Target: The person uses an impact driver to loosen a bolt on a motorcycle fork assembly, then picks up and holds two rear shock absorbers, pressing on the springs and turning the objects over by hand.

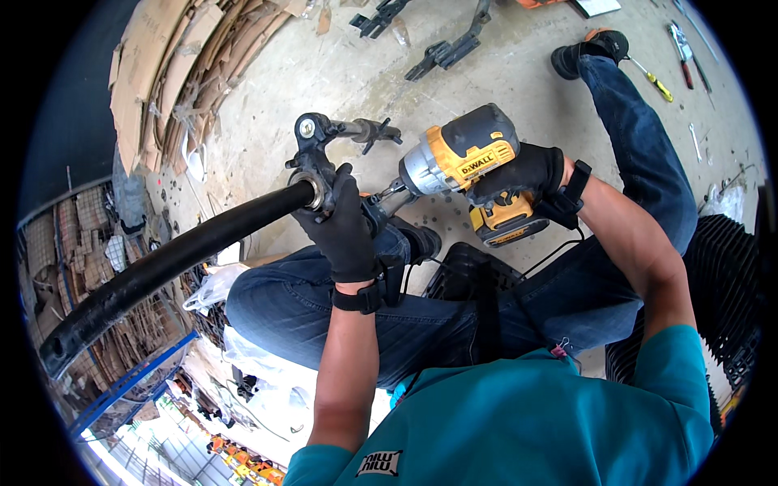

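Observation:
My right hand point(519, 176), in a black glove, is closed around the grip of a yellow and black cordless impact driver point(455, 154), with a battery pack below. The tool's bit point(394, 189) points left and reaches a black metal arm beside my left hand. My gloved left hand point(344, 236) wraps round the jointed end of a black metal frame part point(313, 162). From that joint a long curved black tube point(178, 239) runs to the lower left. A shorter branch with a forked end point(377, 134) sticks out above. What the bit's tip meets is partly hidden.
Flattened cardboard point(166, 73) is stacked at the far left. More black metal parts point(450, 53) lie on the concrete floor ahead. At the right are a yellow-handled screwdriver point(655, 81), red-handled pliers point(682, 57) and a wrench point(695, 142). Clear plastic point(267, 389) lies near my left leg.

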`<state>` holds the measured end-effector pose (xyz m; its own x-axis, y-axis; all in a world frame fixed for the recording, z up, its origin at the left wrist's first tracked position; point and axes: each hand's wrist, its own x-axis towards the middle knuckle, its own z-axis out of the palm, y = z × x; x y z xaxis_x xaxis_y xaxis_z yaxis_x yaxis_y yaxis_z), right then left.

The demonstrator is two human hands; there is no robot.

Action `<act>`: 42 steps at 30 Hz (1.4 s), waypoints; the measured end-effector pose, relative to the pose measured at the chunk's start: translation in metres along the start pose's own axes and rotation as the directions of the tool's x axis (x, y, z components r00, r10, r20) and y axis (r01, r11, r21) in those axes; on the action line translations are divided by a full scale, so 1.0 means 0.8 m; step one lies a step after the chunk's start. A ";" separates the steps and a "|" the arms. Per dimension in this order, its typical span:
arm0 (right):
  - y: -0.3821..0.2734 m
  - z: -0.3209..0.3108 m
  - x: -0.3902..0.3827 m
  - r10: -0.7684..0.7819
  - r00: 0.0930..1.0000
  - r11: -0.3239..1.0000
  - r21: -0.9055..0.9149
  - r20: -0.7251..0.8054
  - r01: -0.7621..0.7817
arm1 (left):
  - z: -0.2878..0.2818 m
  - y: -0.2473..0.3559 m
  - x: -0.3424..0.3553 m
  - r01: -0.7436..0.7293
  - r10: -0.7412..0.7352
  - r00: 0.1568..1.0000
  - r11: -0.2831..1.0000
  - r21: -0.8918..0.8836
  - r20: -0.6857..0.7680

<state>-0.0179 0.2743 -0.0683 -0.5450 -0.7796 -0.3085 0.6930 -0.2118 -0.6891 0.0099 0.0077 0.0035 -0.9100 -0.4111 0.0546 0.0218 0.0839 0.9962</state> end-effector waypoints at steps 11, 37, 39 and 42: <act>-0.003 0.001 -0.001 0.064 0.996 0.998 -0.002 -0.068 -0.065 | 0.005 0.006 0.000 0.024 -0.023 0.999 0.999 0.043 -0.024; -0.029 -0.006 -0.013 -0.024 0.988 0.997 -0.079 -0.154 0.012 | 0.011 0.005 0.008 0.049 -0.049 0.999 0.999 -0.016 -0.011; -0.037 -0.011 -0.008 -0.069 0.984 0.992 -0.118 -0.163 0.050 | 0.013 0.006 0.009 0.048 -0.048 0.999 0.999 0.019 -0.008; -0.050 -0.011 0.009 -0.215 0.968 0.965 -0.179 -0.133 0.190 | 0.016 0.007 0.010 -0.019 0.019 1.000 1.000 -0.006 -0.004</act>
<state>-0.0537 0.2820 -0.0488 -0.7388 -0.6307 -0.2375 0.4811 -0.2468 -0.8412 -0.0030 0.0166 0.0085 -0.9077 -0.4132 0.0733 0.0412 0.0862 0.9954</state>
